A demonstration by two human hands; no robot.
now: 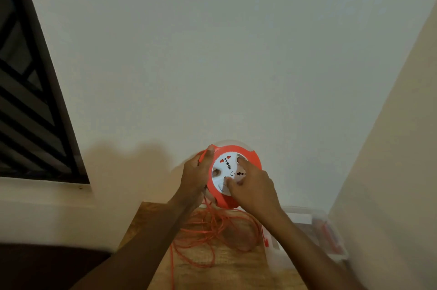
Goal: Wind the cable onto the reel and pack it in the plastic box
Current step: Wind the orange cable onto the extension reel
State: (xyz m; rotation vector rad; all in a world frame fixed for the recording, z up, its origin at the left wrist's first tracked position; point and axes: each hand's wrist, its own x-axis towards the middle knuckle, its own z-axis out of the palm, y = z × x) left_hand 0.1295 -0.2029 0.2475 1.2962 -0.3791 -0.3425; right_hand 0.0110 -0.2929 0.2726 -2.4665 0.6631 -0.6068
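An orange cable reel (253, 158) with a white socket face is held up in front of the wall, above the table. My left hand (195, 176) grips its left rim, thumb over the orange edge. My right hand (251, 185) presses fingers into the recesses of the white face. Loose orange cable (208, 230) hangs from the reel's underside and lies in tangled loops on the wooden table (212, 273). A clear plastic box (319, 230) stands at the table's right, its lid off; something orange shows through its wall.
A white wall fills the view ahead, with a second wall close on the right. A dark barred window (28, 100) and its sill are to the left. A dark surface lies at the bottom left.
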